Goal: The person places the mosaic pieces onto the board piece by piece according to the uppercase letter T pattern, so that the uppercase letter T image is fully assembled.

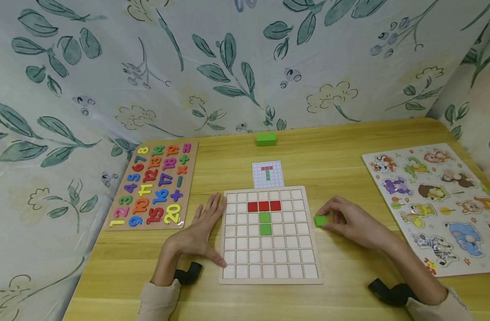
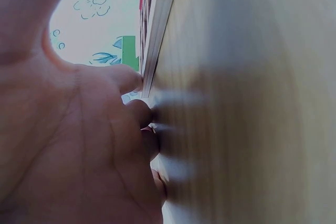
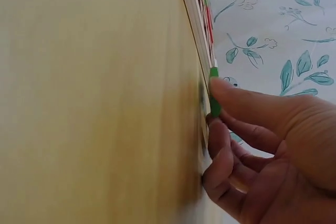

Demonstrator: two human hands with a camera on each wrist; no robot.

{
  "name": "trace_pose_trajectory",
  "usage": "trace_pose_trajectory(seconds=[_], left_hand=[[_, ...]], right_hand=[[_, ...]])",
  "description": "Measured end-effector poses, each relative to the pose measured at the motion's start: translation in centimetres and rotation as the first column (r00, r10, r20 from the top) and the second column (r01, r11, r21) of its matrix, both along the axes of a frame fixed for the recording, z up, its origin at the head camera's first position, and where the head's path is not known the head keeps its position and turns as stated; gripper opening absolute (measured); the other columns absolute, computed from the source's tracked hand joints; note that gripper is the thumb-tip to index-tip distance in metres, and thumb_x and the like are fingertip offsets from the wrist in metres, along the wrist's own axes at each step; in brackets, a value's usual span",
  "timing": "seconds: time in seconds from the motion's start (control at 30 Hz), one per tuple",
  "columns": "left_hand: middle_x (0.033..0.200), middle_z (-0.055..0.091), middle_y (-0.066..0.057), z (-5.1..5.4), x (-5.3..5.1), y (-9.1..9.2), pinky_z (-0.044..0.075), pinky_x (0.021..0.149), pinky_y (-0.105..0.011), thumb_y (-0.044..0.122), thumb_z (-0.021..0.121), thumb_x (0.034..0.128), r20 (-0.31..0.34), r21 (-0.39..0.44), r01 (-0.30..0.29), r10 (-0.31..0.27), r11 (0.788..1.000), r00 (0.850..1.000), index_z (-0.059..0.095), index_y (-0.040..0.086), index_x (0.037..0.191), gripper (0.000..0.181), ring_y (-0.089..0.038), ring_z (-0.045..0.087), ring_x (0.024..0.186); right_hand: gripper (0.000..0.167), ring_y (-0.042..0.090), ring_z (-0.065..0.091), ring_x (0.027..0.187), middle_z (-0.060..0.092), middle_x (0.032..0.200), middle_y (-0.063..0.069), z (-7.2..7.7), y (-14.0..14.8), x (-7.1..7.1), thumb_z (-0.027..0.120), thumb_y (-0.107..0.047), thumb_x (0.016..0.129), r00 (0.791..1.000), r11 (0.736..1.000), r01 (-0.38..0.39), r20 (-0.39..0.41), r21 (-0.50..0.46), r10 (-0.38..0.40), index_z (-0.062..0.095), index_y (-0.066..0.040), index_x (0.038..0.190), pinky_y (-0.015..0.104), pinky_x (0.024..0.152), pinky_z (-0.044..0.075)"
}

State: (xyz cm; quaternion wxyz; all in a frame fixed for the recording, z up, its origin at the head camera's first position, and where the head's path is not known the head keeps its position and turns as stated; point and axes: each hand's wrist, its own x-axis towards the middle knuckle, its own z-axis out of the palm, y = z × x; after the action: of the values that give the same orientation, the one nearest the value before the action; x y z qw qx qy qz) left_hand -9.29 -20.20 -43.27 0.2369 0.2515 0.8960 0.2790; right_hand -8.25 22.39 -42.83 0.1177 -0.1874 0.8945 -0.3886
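A wooden grid board (image 1: 270,280) lies in the middle of the table. Three red square tiles (image 1: 263,206) fill a row near its top, and two green square tiles (image 1: 265,229) run down below the middle one. My left hand (image 1: 196,234) rests along the board's left edge, fingers spread and thumb near the lower left corner. Just off the board's right side, my right hand (image 1: 351,223) pinches a green tile (image 1: 320,220) between thumb and fingers. The same tile (image 3: 214,92) shows on edge in the right wrist view. Above the board lies a pattern card (image 1: 267,174) with a red and green T.
A number puzzle board (image 1: 148,187) lies at the left. An animal puzzle board (image 1: 433,205) covers the right side. Behind the card sits a green block (image 1: 266,139), near the table's back edge. A patterned cloth (image 1: 245,67) hangs behind the table.
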Motion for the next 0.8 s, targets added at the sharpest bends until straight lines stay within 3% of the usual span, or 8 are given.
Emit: trace_pose_trajectory(seconds=[0.23,0.43,0.8], left_hand=[[0.172,-0.022,-0.017,0.0,0.0,-0.1,-0.012,0.128,-0.063,0.044,0.101,0.0584,-0.004,-0.005,0.001,-0.001,1.0,1.0,-0.006,0.006,0.166,0.157,-0.038,-0.02,0.16],[0.172,-0.023,-0.017,0.0,0.0,-0.2,-0.012,0.128,-0.063,0.045,0.101,0.0588,-0.007,-0.004,0.01,-0.01,1.0,1.0,-0.007,0.006,0.166,0.157,-0.037,-0.021,0.16],[0.172,-0.023,-0.017,0.1,0.0,-0.1,-0.012,0.128,-0.063,0.045,0.101,0.0593,-0.003,0.002,0.015,-0.015,1.0,1.0,-0.007,0.006,0.166,0.156,-0.037,-0.021,0.16]], right_hand=[[0.023,0.007,0.052,0.08,0.065,0.109,0.003,1.3,-2.0,-0.2,0.076,-0.011,0.093,0.999,0.999,0.046,-0.002,-0.001,-0.046,0.071,-0.011,0.115,0.02,0.065,0.047],[0.023,0.006,0.049,0.073,0.063,0.11,0.003,2.2,-5.8,0.7,0.078,-0.007,0.09,1.0,0.997,0.021,0.001,-0.068,-0.021,0.074,-0.011,0.112,0.019,0.06,0.043],[0.023,0.004,0.047,0.069,0.063,0.096,-0.003,1.6,-11.9,2.8,0.086,-0.009,0.082,1.0,0.997,-0.008,0.018,-0.08,0.01,0.08,-0.013,0.104,0.019,0.059,0.042]])
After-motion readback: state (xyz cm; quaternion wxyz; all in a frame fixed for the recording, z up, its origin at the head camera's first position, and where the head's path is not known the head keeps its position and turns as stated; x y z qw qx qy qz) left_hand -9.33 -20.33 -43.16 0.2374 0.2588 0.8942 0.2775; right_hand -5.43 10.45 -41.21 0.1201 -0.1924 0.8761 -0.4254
